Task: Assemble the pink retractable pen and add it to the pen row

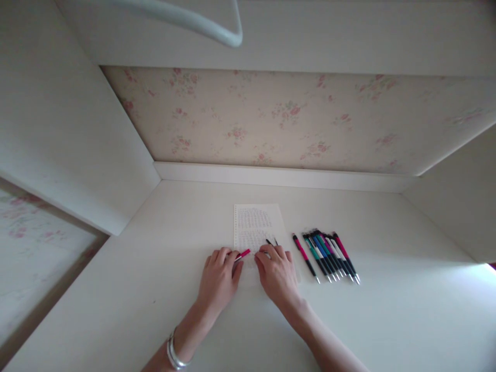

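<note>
My left hand (220, 274) pinches a pink pen barrel (243, 254) over the lower part of a written sheet of paper (277, 219). The barrel slants up to the right, its lower end covered by my fingers. Close beside it, my right hand (278, 271) is closed with fingertips together near the barrel's end. Something thin and pale shows at those fingertips, too small to name. Two slim dark tips (268, 241) stick out past the right fingers; whether they are held or lie on the paper is unclear.
Right of the paper lies a single pink and black pen (304, 253). Beside it is a row of several pens (329, 253) in green, blue, white and pink. The white desk (186, 222) ends at a back ledge (271, 173); side panels flank it. A white bar (194, 20) hangs overhead.
</note>
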Demonstrator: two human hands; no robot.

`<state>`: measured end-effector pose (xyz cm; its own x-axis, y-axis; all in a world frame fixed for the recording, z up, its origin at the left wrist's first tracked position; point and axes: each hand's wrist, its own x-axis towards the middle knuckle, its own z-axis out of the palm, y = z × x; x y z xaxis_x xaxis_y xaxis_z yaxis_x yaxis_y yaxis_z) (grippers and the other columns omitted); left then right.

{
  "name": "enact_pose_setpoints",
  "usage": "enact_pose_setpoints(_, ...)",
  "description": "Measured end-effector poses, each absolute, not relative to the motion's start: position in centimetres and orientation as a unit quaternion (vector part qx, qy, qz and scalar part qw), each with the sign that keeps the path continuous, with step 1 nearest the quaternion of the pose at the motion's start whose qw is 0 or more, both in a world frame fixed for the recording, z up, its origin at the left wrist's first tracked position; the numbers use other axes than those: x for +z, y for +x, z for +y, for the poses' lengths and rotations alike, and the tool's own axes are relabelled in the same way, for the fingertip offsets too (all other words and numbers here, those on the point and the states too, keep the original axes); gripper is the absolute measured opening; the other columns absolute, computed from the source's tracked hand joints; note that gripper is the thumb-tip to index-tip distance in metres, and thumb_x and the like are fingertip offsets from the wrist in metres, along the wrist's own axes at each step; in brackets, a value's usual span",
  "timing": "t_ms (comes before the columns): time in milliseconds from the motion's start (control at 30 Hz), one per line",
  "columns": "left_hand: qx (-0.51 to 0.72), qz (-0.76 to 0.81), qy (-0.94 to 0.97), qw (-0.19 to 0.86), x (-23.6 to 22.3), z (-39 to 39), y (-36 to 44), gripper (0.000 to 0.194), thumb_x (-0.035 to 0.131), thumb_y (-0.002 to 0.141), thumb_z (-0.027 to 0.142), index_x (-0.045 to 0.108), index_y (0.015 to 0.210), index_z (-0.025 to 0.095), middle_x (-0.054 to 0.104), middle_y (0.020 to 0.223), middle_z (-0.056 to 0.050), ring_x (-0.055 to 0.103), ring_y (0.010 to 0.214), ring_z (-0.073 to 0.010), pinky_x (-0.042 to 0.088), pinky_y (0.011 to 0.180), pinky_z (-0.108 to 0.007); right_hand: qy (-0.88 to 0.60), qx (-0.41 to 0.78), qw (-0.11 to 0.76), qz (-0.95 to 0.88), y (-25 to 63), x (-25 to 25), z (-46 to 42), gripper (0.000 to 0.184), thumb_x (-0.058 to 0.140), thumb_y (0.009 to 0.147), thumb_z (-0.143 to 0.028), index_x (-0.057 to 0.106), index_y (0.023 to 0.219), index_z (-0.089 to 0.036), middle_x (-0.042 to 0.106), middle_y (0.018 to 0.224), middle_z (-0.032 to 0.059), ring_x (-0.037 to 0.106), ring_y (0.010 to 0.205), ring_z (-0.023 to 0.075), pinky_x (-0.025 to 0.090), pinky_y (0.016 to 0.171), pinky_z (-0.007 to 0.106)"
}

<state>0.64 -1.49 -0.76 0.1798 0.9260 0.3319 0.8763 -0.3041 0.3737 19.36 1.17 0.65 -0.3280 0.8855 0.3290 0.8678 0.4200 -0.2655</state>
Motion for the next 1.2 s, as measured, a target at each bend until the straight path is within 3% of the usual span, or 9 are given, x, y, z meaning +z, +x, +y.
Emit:
enact_pose_setpoints(200,0.279,0.575,0.765,0.077,-1.0,-1.3,0.5,0.015,0.05,0.105,0.01,0.064,0.107,0.015,0.061,0.101,-0.008,0.054,0.093,-0.0277,0.048,0.085,-0.048,-0.514,0.208,0.371,-0.745,19.9,0.9,1.0,0.021,0.054,0.104,-0.027,0.075,0.105,-0.022,0.079,0.101,0.0063,0.072,0.092,0.0206,0.053,0.082,0.035)
enact_pose_setpoints(300,0.341,0.544,0.755,0.13,-1.0,-1.4,0.9,0.014,0.049,0.107,0.011,0.063,0.108,0.016,0.061,0.102,-0.007,0.054,0.093,-0.0258,0.048,0.085,-0.044,-0.505,0.301,0.429,-0.685,20.3,1.5,0.6,0.017,0.06,0.1,-0.029,0.076,0.1,-0.022,0.079,0.096,0.0058,0.073,0.083,0.0174,0.057,0.075,0.029)
enact_pose_setpoints(433,0.407,0.506,0.73,0.212,-0.4,-1.9,1.6,0.015,0.048,0.109,0.013,0.062,0.113,0.018,0.062,0.107,-0.006,0.055,0.101,-0.0226,0.048,0.09,-0.04,-0.485,0.351,0.468,-0.649,21.0,2.7,0.1,0.015,0.065,0.096,-0.03,0.078,0.093,-0.022,0.078,0.095,0.0067,0.073,0.087,0.0185,0.058,0.075,0.028)
enact_pose_setpoints(600,0.43,0.481,0.724,0.245,0.4,-2.3,2.1,0.015,0.05,0.109,0.014,0.062,0.113,0.021,0.061,0.109,-0.002,0.055,0.103,-0.0192,0.047,0.092,-0.034,-0.49,0.376,0.468,-0.632,21.7,3.8,-0.7,0.017,0.067,0.095,-0.033,0.08,0.094,-0.023,0.079,0.098,0.0073,0.075,0.093,0.0198,0.059,0.082,0.029)
enact_pose_setpoints(800,0.439,0.471,0.723,0.251,0.6,-2.4,2.1,0.015,0.05,0.109,0.013,0.062,0.113,0.021,0.061,0.108,-0.002,0.055,0.103,-0.0182,0.047,0.092,-0.032,-0.505,0.394,0.458,-0.616,21.8,3.2,-0.9,0.019,0.067,0.095,-0.036,0.076,0.096,-0.02,0.078,0.091,0.0074,0.075,0.084,0.0198,0.059,0.075,0.029)
enact_pose_setpoints(1200,0.448,0.448,0.737,0.235,0.1,-2.4,2.0,0.015,0.052,0.109,0.013,0.062,0.116,0.02,0.061,0.109,-0.003,0.055,0.103,-0.0166,0.047,0.092,-0.03,-0.466,0.399,0.447,-0.651,22.2,3.7,-0.6,0.01,0.071,0.092,-0.027,0.079,0.087,-0.024,0.078,0.09,0.0027,0.073,0.084,0.0163,0.058,0.076,0.025)
